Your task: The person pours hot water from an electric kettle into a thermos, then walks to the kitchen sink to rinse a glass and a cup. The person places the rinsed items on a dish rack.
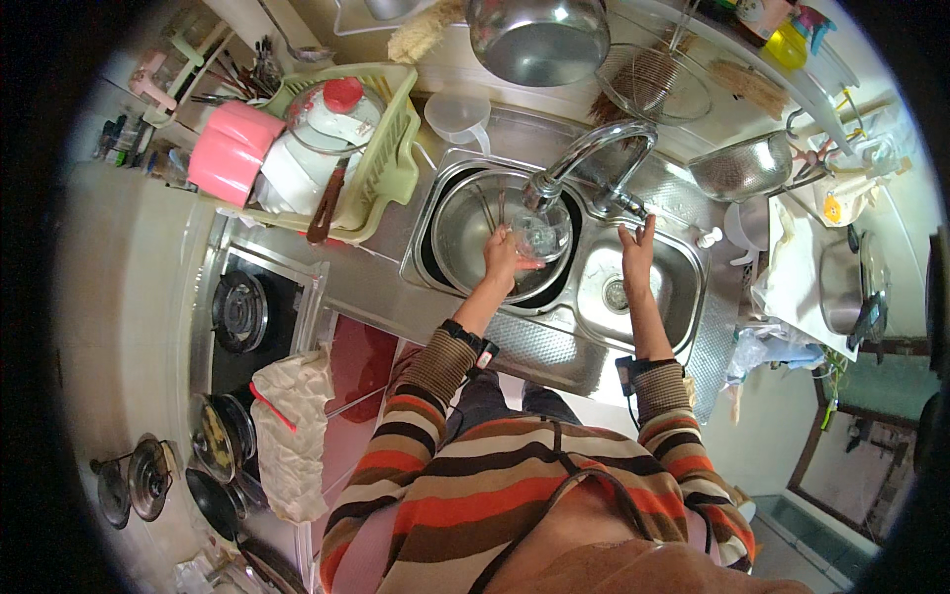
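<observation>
My left hand grips a clear glass bowl by its left side. The bowl is tilted beneath the spout of a chrome faucet. Under it, a large stainless steel basin sits in the left bowl of the sink, and a pair of thin sticks or utensil handles leans inside. Over the right sink bowl, my right hand is raised with its fingers apart. Its fingertips are close to the faucet's lever; whether they touch it I cannot tell.
Left of the sink, a green dish rack holds a pink container, white dishes and a glass lid. A translucent measuring jug stands behind the sink. A steel pot and wire strainer hang above. A gas burner lies left.
</observation>
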`<control>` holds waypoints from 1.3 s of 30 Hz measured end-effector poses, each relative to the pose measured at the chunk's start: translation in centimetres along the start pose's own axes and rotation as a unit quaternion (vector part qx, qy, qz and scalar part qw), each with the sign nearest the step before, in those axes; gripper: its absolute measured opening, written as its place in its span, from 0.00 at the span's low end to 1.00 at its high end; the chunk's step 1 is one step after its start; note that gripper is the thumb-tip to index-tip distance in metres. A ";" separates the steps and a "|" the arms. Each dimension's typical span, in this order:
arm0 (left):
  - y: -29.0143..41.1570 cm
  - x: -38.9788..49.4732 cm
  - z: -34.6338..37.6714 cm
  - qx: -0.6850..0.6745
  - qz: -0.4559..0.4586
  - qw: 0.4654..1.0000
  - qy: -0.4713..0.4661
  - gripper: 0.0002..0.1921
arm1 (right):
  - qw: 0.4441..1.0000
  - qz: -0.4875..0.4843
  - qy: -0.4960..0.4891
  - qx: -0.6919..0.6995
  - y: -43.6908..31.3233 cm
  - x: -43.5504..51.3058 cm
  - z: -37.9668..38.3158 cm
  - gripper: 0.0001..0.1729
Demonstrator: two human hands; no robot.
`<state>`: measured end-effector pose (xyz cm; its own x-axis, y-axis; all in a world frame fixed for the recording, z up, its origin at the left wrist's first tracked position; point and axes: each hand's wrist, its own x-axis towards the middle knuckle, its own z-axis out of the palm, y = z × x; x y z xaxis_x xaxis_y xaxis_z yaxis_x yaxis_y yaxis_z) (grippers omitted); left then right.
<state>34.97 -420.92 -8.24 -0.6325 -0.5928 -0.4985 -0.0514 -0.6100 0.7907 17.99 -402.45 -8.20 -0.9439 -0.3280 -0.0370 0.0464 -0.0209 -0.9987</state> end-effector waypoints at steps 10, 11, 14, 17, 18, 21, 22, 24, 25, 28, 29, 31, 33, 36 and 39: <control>-7.0 -4.8 5.1 -0.184 -0.183 0.961 -0.097 0.10 | 0.976 -0.076 -0.156 -0.130 -4.5 -8.4 1.5 0.59; -7.3 -5.4 6.1 -0.164 -0.172 0.968 -0.083 0.09 | 0.973 -0.083 -0.133 -0.171 -4.9 -8.4 0.8 0.58; -7.7 -7.4 9.6 -0.010 -0.039 0.999 -0.012 0.16 | 0.974 -0.034 -0.071 -0.214 -5.6 -8.2 -1.8 0.51; -7.7 -8.9 11.6 0.185 0.139 0.972 -0.042 0.20 | 0.993 0.027 -0.021 -0.114 -5.7 -8.8 -3.8 0.50; -7.8 -9.3 11.9 0.201 0.133 0.968 -0.067 0.21 | 0.997 0.051 -0.003 -0.065 -5.6 -9.1 -4.4 0.50; -8.4 -9.7 12.1 0.168 0.057 0.972 -0.156 0.21 | 0.994 0.035 0.056 -0.085 -5.9 -10.3 -6.2 0.50; -8.8 -9.7 12.1 0.132 0.046 0.972 -0.191 0.21 | 0.993 0.068 0.078 -0.061 -6.1 -10.5 -6.7 0.49; -9.7 -9.0 12.1 0.113 0.014 0.960 -0.255 0.20 | 0.984 0.117 0.095 -0.094 -6.9 -10.8 -7.9 0.54; -10.1 -8.3 12.1 0.196 0.013 0.944 -0.266 0.18 | 0.968 0.184 0.105 -0.137 -7.5 -10.9 -8.5 0.56; -11.6 -6.6 12.0 0.109 -0.050 0.949 -0.292 0.15 | 0.956 0.244 0.057 -0.151 -9.2 -11.7 -9.6 0.60; -12.0 -6.1 11.7 0.018 -0.116 0.945 -0.304 0.14 | 0.954 0.240 0.056 -0.169 -9.7 -12.0 -9.7 0.60; -12.6 -5.2 11.7 -0.119 -0.176 0.912 -0.351 0.14 | 0.956 0.206 0.051 -0.203 -10.3 -12.7 -9.7 0.61; -12.9 -4.7 11.9 -0.204 -0.225 0.881 -0.364 0.15 | 0.959 0.173 0.040 -0.221 -10.5 -13.6 -10.1 0.60; -12.7 -5.2 13.1 -0.220 -0.278 0.863 -0.361 0.16 | 0.965 0.035 0.054 -0.256 -10.3 -15.1 -11.5 0.61; -12.9 -7.9 15.6 -0.163 -0.268 0.901 -0.299 0.18 | 0.954 -0.042 0.098 -0.281 -10.0 -17.0 -13.5 0.62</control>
<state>28.57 -400.23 -8.98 -0.8924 0.1635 -0.4206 -0.3061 -0.9042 0.2979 29.17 -383.94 2.00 -0.9821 -0.1632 0.0935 -0.1628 0.4886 -0.8572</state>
